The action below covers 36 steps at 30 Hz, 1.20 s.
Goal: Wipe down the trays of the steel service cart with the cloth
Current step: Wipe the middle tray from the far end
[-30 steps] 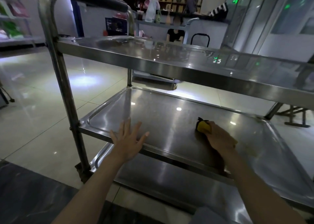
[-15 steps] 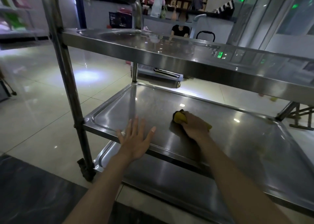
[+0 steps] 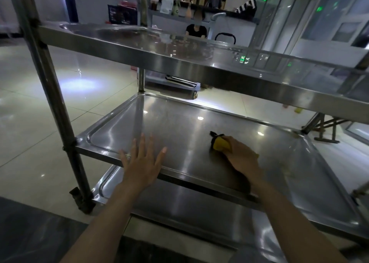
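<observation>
A steel service cart fills the head view, with a top tray [image 3: 199, 67], a middle tray [image 3: 159, 115] and a bottom tray [image 3: 179, 202]. On the middle tray my right hand [image 3: 241, 159] grips a bunched yellow cloth [image 3: 219, 144] and presses it onto the steel near the tray's centre. My left hand [image 3: 142, 163] lies flat with fingers spread on the front rim of the middle tray, left of the cloth. Most of the cloth is hidden under my right hand.
The cart's steel upright post [image 3: 54, 103] rises at the left, ending at a wheel [image 3: 81, 200] on the glossy tiled floor. A person [image 3: 196, 30] sits behind a counter in the background. A folding stand [image 3: 325, 129] is at the far right.
My right hand slid the cloth left across the middle tray, then back toward the right. My left hand stayed flat on the front rim.
</observation>
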### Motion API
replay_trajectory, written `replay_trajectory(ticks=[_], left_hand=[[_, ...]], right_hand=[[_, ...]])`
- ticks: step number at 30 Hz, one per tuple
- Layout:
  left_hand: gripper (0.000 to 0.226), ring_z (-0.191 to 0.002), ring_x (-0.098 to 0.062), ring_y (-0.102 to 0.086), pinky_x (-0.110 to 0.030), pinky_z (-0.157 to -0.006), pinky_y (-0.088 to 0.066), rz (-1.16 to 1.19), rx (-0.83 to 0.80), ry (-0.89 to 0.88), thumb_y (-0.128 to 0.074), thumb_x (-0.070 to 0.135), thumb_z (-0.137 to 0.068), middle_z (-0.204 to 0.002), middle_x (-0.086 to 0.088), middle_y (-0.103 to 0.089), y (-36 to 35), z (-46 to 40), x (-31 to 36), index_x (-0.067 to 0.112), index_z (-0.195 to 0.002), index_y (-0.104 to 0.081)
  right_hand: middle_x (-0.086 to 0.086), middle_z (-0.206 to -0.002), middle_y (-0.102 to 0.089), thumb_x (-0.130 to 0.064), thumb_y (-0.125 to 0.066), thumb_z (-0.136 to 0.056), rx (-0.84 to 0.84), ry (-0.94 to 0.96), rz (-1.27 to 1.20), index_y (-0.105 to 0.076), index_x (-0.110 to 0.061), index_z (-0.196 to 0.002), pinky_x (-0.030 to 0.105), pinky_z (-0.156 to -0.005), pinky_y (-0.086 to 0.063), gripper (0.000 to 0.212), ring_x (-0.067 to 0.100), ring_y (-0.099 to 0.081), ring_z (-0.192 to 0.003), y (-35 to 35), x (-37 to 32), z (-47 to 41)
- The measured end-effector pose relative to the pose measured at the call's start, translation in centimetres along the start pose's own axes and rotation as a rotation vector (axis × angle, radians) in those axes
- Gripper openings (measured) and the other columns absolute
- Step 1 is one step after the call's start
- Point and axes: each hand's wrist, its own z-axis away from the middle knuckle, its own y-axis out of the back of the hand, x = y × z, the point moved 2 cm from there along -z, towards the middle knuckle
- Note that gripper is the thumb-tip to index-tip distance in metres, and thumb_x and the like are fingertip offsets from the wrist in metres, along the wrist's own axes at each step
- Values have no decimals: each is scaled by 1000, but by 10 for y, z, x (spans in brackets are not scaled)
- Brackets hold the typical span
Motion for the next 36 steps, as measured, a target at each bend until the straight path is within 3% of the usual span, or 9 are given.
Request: replay_trajectory(ticks=[5,10,14,18,22,26,29,36], left_hand=[[82,-157,-28,15,-67,-121,6,19,-15,6,-1,71,-91,-170,-2,21,5,2,1,32,-159,22],[81,-158,-27,9,-68,-118,10,104,52,-5,4,77,-85,-171,0,14,5,5,3,42,-157,22],[69,-158,-29,7,-69,-118,10,76,123,-12,0,69,-96,-172,0,9,2,8,5,44,-156,23],[63,-158,-28,11,-70,-118,12,79,102,-19,-4,63,-102,-172,1,12,1,6,3,44,-157,20],[59,-158,-28,12,-70,-118,10,57,92,-29,-5,54,-105,-172,-1,11,1,7,0,40,-160,14],[61,-158,-31,4,-67,-121,2,67,191,4,-8,52,-107,-172,-6,3,-2,7,-3,31,-163,1],[65,-158,-34,-1,-64,-123,0,91,266,0,-14,55,-107,-172,-12,-3,-4,7,-4,26,-164,-4],[74,-158,-34,-3,-62,-124,-1,31,213,18,-12,67,-101,-172,-11,-6,-4,7,-5,30,-164,1]], right_hand=[[7,-128,-65,-70,-47,-96,28,-259,-78,-47,-34,-136,47,-95,-49,54,33,-63,-108,24,87,0],[13,-128,-64,-62,-47,-99,52,-294,-69,-48,-26,-139,46,-94,-47,53,36,-62,-109,29,86,6],[4,-138,-62,-63,-47,-99,1,-175,-59,-49,-36,-141,44,-99,-47,51,32,-61,-118,15,18,24],[-1,-143,-59,-49,-56,-99,9,47,-66,-47,-36,-147,35,-100,-43,50,26,-58,-124,-8,-72,47],[-7,-143,-57,-44,-61,-98,-62,212,-135,-46,-37,-146,35,-102,-41,50,21,-53,-125,-23,-130,69],[-9,-144,-56,-44,-60,-100,-60,270,-145,-46,-35,-147,28,-96,-37,51,15,-52,-124,-28,-143,74],[-9,-143,-56,-48,-56,-100,-37,302,-122,-41,-36,-149,34,-100,-40,52,17,-53,-121,-35,-141,73],[-4,-145,-55,-50,-54,-101,-18,328,-131,-40,-34,-151,38,-104,-42,54,20,-53,-124,-34,-123,81]])
